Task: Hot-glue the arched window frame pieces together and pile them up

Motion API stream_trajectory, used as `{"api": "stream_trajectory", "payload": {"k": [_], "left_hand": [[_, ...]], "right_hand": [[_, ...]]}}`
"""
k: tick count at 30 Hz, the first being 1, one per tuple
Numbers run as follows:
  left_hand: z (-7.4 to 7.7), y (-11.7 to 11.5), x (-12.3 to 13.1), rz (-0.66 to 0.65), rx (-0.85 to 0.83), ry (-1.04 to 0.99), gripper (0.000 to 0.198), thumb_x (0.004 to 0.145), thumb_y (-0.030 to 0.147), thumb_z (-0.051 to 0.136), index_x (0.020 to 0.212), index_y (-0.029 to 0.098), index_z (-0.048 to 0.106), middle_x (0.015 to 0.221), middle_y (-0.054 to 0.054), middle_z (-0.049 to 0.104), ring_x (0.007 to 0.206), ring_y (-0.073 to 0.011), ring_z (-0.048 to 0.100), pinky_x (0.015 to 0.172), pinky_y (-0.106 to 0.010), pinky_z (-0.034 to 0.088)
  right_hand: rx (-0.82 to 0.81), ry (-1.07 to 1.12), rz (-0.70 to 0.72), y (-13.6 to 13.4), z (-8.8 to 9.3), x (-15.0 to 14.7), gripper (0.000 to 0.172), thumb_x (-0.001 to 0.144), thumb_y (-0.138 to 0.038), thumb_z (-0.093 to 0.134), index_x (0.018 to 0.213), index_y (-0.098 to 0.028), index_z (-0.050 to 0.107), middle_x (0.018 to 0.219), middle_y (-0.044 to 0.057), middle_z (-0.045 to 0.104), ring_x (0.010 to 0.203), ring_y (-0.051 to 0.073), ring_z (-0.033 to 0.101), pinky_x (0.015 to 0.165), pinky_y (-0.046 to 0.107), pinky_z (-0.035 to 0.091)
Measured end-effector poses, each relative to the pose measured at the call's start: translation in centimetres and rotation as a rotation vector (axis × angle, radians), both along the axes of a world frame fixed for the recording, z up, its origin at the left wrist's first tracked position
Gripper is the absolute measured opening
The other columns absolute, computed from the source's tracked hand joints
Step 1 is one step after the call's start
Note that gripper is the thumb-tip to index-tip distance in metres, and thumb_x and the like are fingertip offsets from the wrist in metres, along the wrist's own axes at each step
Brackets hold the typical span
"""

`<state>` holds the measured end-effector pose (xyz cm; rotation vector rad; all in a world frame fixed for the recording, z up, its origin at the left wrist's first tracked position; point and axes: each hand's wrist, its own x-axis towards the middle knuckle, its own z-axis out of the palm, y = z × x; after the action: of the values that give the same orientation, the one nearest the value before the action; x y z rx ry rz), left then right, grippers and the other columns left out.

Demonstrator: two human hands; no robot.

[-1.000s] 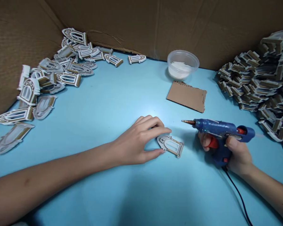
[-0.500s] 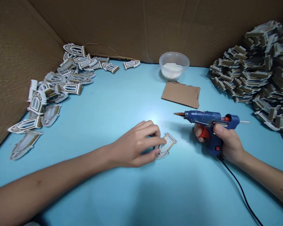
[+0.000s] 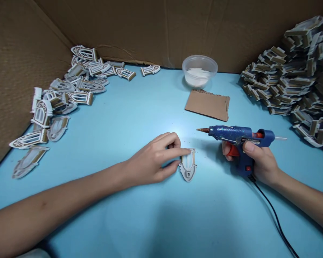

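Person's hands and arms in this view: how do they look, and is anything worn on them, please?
The left hand and right hand are bare, with no gloves, rings or watch. Both forearms show no sleeve up to the picture edge. The left forearm has one small mark.

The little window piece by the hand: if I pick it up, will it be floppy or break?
It will probably feel light and fairly stiff, because the window piece looks like thin board with a brown edge. Its narrow frame bars might snap if bent hard. Lying flat near the left hand, it would likely slide when pushed, not roll.
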<state>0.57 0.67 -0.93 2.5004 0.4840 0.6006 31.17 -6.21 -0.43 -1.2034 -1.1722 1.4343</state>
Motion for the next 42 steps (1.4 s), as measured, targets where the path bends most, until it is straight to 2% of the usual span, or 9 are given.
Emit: {"api": "stream_trajectory", "payload": {"k": [12, 17, 20, 23, 25, 28, 30, 36, 42], "left_hand": [[0.0, 0.0, -0.1, 0.065, -0.101, -0.085, 0.014, 0.093, 0.02, 0.072, 0.105, 0.014, 0.071, 0.125, -0.014, 0.061, 0.092, -0.0124, 0.062, 0.083, -0.028, 0.054], [0.2, 0.1, 0.0, 0.043, -0.107, -0.077, 0.008, 0.096, 0.02, 0.068, 0.1, 0.014, 0.067, 0.13, -0.014, 0.066, 0.116, -0.0198, 0.067, 0.096, -0.032, 0.056], [0.1, 0.3, 0.1, 0.012, -0.116, -0.106, 0.008, 0.096, 0.019, 0.068, 0.101, 0.014, 0.066, 0.122, -0.013, 0.071, 0.114, -0.0195, 0.069, 0.098, -0.033, 0.056], [0.0, 0.4, 0.1, 0.01, -0.154, -0.122, 0.015, 0.095, 0.02, 0.07, 0.109, 0.014, 0.066, 0.114, -0.012, 0.072, 0.108, -0.0183, 0.069, 0.094, -0.032, 0.057], [-0.1, 0.4, 0.0, 0.028, -0.167, -0.11, 0.029, 0.094, 0.022, 0.072, 0.121, 0.014, 0.065, 0.113, -0.012, 0.071, 0.106, -0.0188, 0.067, 0.091, -0.033, 0.057], [-0.2, 0.2, -0.1, 0.05, -0.159, -0.094, 0.05, 0.092, 0.026, 0.076, 0.137, 0.013, 0.06, 0.114, -0.013, 0.067, 0.104, -0.0195, 0.065, 0.087, -0.034, 0.057], [-0.2, 0.1, -0.2, 0.054, -0.16, -0.091, 0.055, 0.09, 0.03, 0.078, 0.138, 0.011, 0.06, 0.115, -0.015, 0.063, 0.103, -0.02, 0.063, 0.086, -0.034, 0.057], [-0.4, 0.2, -0.2, 0.048, -0.158, -0.06, 0.037, 0.092, 0.024, 0.068, 0.126, 0.009, 0.067, 0.114, -0.015, 0.06, 0.098, -0.0182, 0.06, 0.081, -0.031, 0.055], [-0.8, 0.4, -0.2, 0.046, -0.161, -0.05, 0.035, 0.095, 0.028, 0.068, 0.125, 0.011, 0.068, 0.112, -0.014, 0.061, 0.097, -0.0178, 0.061, 0.08, -0.03, 0.054]], "right_hand": [[0.035, 0.007, 0.025, 0.0, -0.5, 0.3, 0.038, 0.091, -0.058, 0.072, 0.092, -0.02, 0.08, 0.084, 0.005, 0.076, 0.067, 0.016, 0.067, 0.062, 0.024, 0.057], [0.046, 0.0, 0.052, -0.2, -0.8, 0.7, 0.036, 0.095, -0.056, 0.069, 0.095, -0.022, 0.08, 0.087, 0.006, 0.077, 0.072, 0.016, 0.069, 0.065, 0.023, 0.057], [0.061, -0.043, 0.104, -0.4, -0.8, 1.3, 0.036, 0.097, -0.056, 0.066, 0.097, -0.023, 0.081, 0.087, 0.006, 0.077, 0.073, 0.018, 0.07, 0.064, 0.026, 0.057], [0.138, -0.138, 0.251, -0.3, -0.4, 1.3, 0.038, 0.098, -0.057, 0.063, 0.096, -0.022, 0.078, 0.083, 0.007, 0.074, 0.071, 0.022, 0.067, 0.061, 0.033, 0.051], [0.283, -0.241, 0.377, -0.1, 0.0, 1.0, 0.036, 0.101, -0.054, 0.06, 0.092, -0.021, 0.073, 0.079, 0.007, 0.067, 0.069, 0.022, 0.06, 0.063, 0.036, 0.045], [0.503, -0.409, 0.516, 0.2, 0.4, 0.3, 0.028, 0.103, -0.041, 0.058, 0.083, -0.021, 0.058, 0.073, 0.003, 0.056, 0.069, 0.02, 0.049, 0.068, 0.038, 0.036], [0.541, -0.478, 0.542, 0.2, 0.5, 0.0, 0.027, 0.103, -0.033, 0.058, 0.081, -0.022, 0.049, 0.072, 0.001, 0.05, 0.068, 0.019, 0.045, 0.069, 0.037, 0.032], [0.362, -0.571, 0.516, 0.0, 0.7, -0.5, 0.025, 0.105, -0.03, 0.054, 0.081, -0.021, 0.05, 0.076, 0.001, 0.054, 0.07, 0.019, 0.046, 0.067, 0.036, 0.027], [0.295, -0.583, 0.496, -0.2, 1.0, -0.9, 0.029, 0.106, -0.035, 0.053, 0.08, -0.021, 0.052, 0.074, 0.001, 0.055, 0.069, 0.019, 0.044, 0.067, 0.037, 0.027]]}}
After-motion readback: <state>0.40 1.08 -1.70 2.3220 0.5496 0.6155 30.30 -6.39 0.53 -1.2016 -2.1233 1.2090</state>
